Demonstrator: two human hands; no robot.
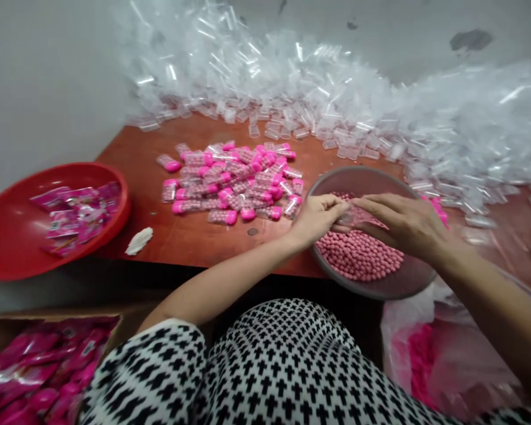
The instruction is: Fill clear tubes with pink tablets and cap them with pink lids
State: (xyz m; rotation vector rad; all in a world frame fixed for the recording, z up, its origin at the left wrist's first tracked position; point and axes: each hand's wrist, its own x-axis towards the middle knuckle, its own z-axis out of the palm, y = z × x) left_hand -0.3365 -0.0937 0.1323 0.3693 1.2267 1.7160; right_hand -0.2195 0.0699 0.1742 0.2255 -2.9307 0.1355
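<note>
Presently both hands meet over the grey bowl [407, 283], which sits at the table's [194, 236] near edge, partly overhanging it. Left hand [321, 217] curled, fingers pinched on a small clear tube [346, 217]. Right hand [402, 221] lies flatter, fingers extended toward the same tube, tips touching it; how firmly it grips cannot be told. Bowl holds a heap of pink candies [358, 257], just beneath the hands.

Left of the bowl, mid-table: cluster of filled tubes with pink caps [234, 183]. Far edge: large blurred mound of empty clear tubes [336, 88]. Left edge: red bowl [9, 236] with pink sachets [75, 215]. Small white scrap [139, 241] near the front edge.
</note>
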